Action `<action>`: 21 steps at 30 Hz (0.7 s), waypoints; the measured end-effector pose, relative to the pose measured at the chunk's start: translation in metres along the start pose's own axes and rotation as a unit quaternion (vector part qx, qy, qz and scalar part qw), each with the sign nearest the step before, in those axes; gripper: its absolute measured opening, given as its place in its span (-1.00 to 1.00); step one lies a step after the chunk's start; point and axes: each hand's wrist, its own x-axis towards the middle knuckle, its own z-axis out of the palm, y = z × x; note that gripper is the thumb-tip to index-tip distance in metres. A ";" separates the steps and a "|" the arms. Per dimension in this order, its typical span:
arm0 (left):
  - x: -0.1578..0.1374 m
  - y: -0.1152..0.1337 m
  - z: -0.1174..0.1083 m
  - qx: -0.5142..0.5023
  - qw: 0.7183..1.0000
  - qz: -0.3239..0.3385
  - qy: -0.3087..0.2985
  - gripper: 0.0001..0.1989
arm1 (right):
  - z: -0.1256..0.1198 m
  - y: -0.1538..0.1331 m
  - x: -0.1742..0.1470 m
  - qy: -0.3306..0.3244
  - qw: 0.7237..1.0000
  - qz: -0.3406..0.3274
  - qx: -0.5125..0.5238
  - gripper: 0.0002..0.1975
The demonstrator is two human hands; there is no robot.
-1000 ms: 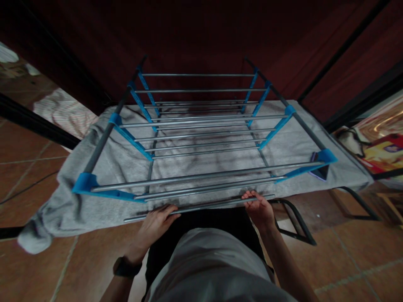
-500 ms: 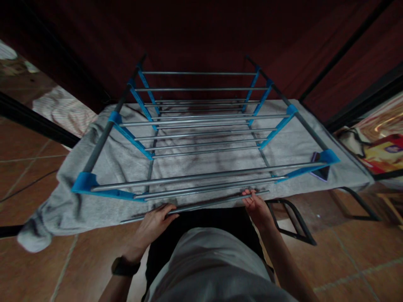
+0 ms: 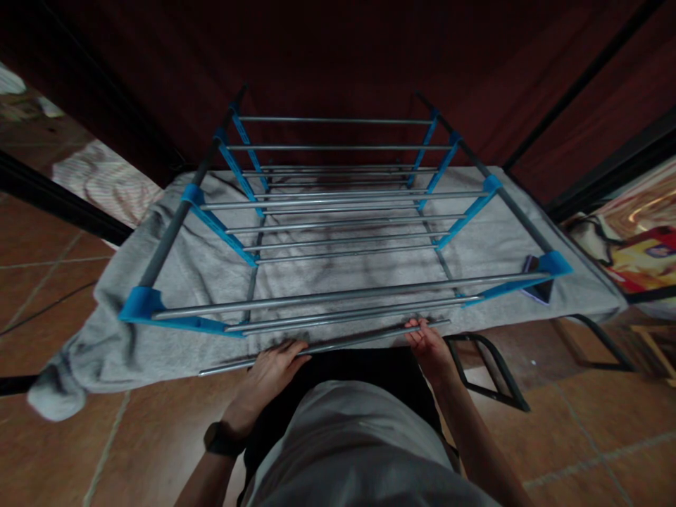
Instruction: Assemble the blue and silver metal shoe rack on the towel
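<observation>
A loose grey metal rod (image 3: 359,341) lies across the front edge of the grey blanket, close to my body. My left hand (image 3: 275,371) is closed over it left of its middle, with the rod's left end sticking out past the hand. Near the right end, my right hand (image 3: 427,346) pinches the rod between thumb and fingertips. Just beyond stands a rack (image 3: 348,294) of grey metal tubes joined by blue plastic connectors (image 3: 555,263). The rod is apart from the rack.
A grey blanket (image 3: 174,352) covers the surface under the rack. One small dark piece with a purple edge (image 3: 537,290) lies by the rack's right front corner. Black metal tube legs (image 3: 501,373) stick out at the right front. Dark red panels (image 3: 338,56) rise behind.
My left hand has slid a little to the right along the rod. My right hand keeps its pinch in nearly the same place, and the rack stands as before.
</observation>
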 end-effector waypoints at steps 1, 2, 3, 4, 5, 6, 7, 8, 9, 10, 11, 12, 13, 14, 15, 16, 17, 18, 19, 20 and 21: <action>0.000 0.001 -0.001 0.002 1.000 -0.001 0.000 -0.67 | 0.000 0.000 0.000 0.001 1.000 0.002 0.000 -0.88; 0.001 0.001 -0.002 0.003 1.000 -0.001 0.000 -0.67 | 0.000 -0.001 0.000 0.002 1.000 0.005 0.001 -0.88; 0.001 0.002 -0.002 0.003 1.000 -0.001 0.001 -0.67 | 0.001 -0.001 0.000 0.003 1.000 0.009 0.001 -0.89; 0.001 0.002 -0.003 0.003 1.000 -0.002 0.003 -0.67 | 0.001 -0.001 0.000 0.003 1.000 0.015 0.001 -0.89; 0.002 0.003 -0.003 0.003 1.000 -0.002 0.004 -0.67 | 0.002 -0.002 -0.001 0.002 1.000 0.020 0.002 -0.89; 0.002 0.004 -0.003 0.001 1.000 -0.001 0.004 -0.67 | 0.002 -0.002 -0.002 -0.002 1.000 0.023 0.002 -0.89; 0.003 0.005 -0.003 0.000 1.000 0.000 0.003 -0.66 | 0.003 -0.002 -0.002 -0.006 1.000 0.023 0.002 -0.87; 0.003 0.005 -0.003 -0.003 1.000 0.000 0.003 -0.66 | 0.004 -0.002 -0.003 -0.010 1.000 0.020 0.000 -0.85; 0.003 0.006 -0.002 -0.005 1.000 0.001 0.002 -0.66 | 0.005 -0.002 -0.004 -0.013 1.000 0.015 -0.002 -0.83; 0.003 0.006 -0.002 -0.008 1.000 0.001 0.001 -0.67 | 0.006 -0.002 -0.005 -0.015 1.000 0.009 -0.005 -0.81; 0.004 0.007 -0.001 -0.010 1.000 0.002 0.000 -0.67 | 0.006 -0.002 -0.005 -0.016 1.000 0.004 -0.007 -0.80; 0.004 0.007 -0.001 -0.012 1.000 0.002 -0.001 -0.67 | 0.006 -0.001 -0.005 -0.015 1.000 0.001 -0.009 -0.80; 0.004 0.008 0.000 -0.013 1.000 0.003 -0.002 -0.68 | 0.007 -0.001 -0.005 -0.013 1.000 -0.002 -0.010 -0.80; 0.004 0.008 0.000 -0.015 1.000 0.005 -0.003 -0.69 | 0.006 -0.001 -0.005 -0.011 1.000 -0.003 -0.010 -0.80; 0.004 0.008 0.000 -0.017 1.000 0.005 -0.003 -0.69 | 0.006 -0.001 -0.004 -0.008 1.000 -0.005 -0.011 -0.80; 0.004 0.009 0.000 -0.020 1.000 0.006 -0.004 -0.70 | 0.006 -0.001 -0.004 -0.006 1.000 -0.007 -0.011 -0.80; 0.003 0.009 -0.001 -0.022 1.000 0.005 -0.004 -0.70 | 0.005 -0.001 -0.004 -0.004 1.000 -0.008 -0.010 -0.80; 0.003 0.010 -0.001 -0.024 1.000 0.005 -0.003 -0.70 | 0.005 -0.001 -0.003 -0.002 1.000 -0.009 -0.010 -0.79; 0.003 0.010 -0.002 -0.026 1.000 0.005 -0.001 -0.70 | 0.005 -0.001 -0.003 -0.001 1.000 -0.009 -0.010 -0.79; 0.003 0.010 -0.002 -0.027 1.000 0.006 0.002 -0.71 | 0.004 -0.001 -0.003 -0.001 1.000 -0.008 -0.009 -0.80; 0.003 0.010 -0.003 -0.027 1.000 0.008 0.006 -0.71 | 0.004 -0.001 -0.002 -0.002 1.000 -0.007 -0.008 -0.80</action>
